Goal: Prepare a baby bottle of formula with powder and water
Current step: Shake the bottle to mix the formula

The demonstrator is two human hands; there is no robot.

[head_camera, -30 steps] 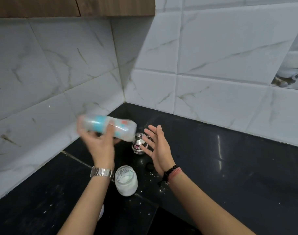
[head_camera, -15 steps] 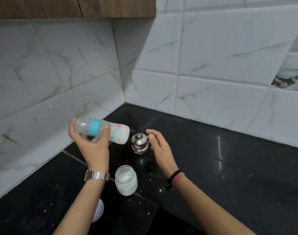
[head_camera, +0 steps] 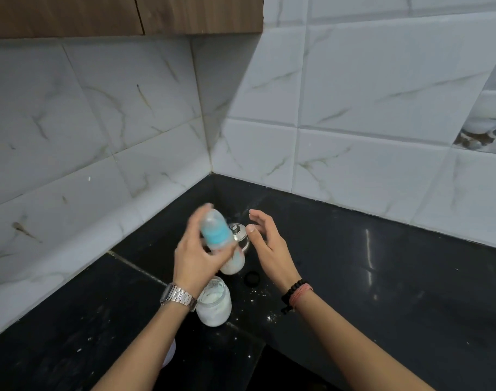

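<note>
Over the black counter (head_camera: 382,292) our left hand (head_camera: 197,256) grips the tilted baby bottle (head_camera: 221,241), our right hand (head_camera: 266,241) open just beside it.

Around the one open glass jar of white powder (head_camera: 213,304) I count one blurred clear baby bottle with a teal band (head_camera: 219,240), one small shiny steel lidded pot (head_camera: 239,235) behind it, one black ring (head_camera: 252,278) to its right, and two hands.

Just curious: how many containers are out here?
3: bottle gripped in the left hand, steel pot behind it, open jar by the left wrist. Others may be hidden.
</note>
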